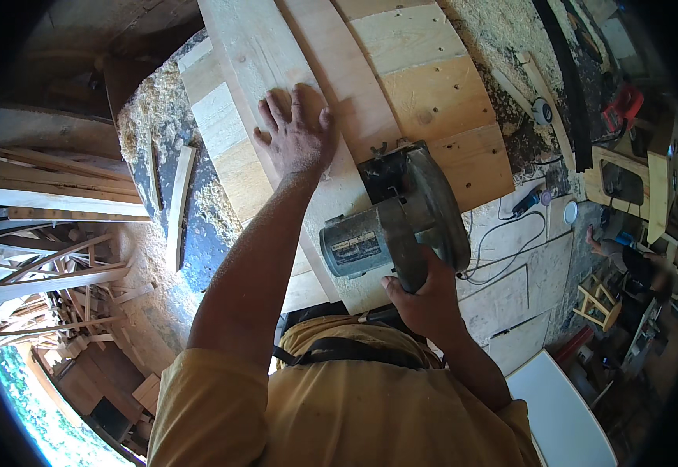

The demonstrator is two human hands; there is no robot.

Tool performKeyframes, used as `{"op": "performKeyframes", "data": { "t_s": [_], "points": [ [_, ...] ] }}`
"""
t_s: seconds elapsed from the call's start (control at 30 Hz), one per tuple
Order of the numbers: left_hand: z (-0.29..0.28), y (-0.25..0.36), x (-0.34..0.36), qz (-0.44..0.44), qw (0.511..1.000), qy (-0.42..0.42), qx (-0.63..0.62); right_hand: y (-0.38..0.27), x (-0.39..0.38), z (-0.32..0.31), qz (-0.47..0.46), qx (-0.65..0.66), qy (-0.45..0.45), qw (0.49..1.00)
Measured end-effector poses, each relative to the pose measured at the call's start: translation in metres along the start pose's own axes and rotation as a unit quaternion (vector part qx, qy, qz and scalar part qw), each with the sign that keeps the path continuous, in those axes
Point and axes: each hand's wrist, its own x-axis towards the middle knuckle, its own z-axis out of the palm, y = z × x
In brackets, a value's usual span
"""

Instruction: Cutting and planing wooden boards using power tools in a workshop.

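My left hand [297,136] lies with fingers spread on a long pale board [249,43]. A reddish plywood strip [340,86] runs alongside it, both lying over short plywood pieces [427,86] with small holes. My right hand [424,288] is wrapped round the rear handle of a grey circular saw [354,241], which rests on the boards to the right of my left hand. Its blade is hidden by the housing and plate.
Sawdust and loose offcuts [179,210] lie on the dark worktop around the boards. Stacked timber [58,191] stands at left. At right are a red tool [623,105], cords, a wooden stool [594,307] and another person [631,261].
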Motion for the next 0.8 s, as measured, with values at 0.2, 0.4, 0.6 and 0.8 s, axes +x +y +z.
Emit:
{"op": "performKeyframes", "data": {
  "t_s": [0.2,0.4,0.6,0.8],
  "points": [
    [-0.003,0.002,-0.002,0.002,1.0,0.002,0.002,-0.004,0.004,-0.001,-0.001,-0.003,-0.003,1.0],
    [0.003,0.001,-0.002,0.0,1.0,0.002,-0.008,-0.004,0.009,0.0,-0.007,-0.012,-0.002,1.0],
    [-0.005,-0.001,0.0,0.0,1.0,0.01,-0.006,-0.013,0.013,0.0,-0.018,-0.007,0.003,1.0],
    [0.004,0.001,0.0,0.001,1.0,0.02,-0.012,-0.009,0.017,0.001,-0.029,-0.012,0.008,0.999]
  ]
}}
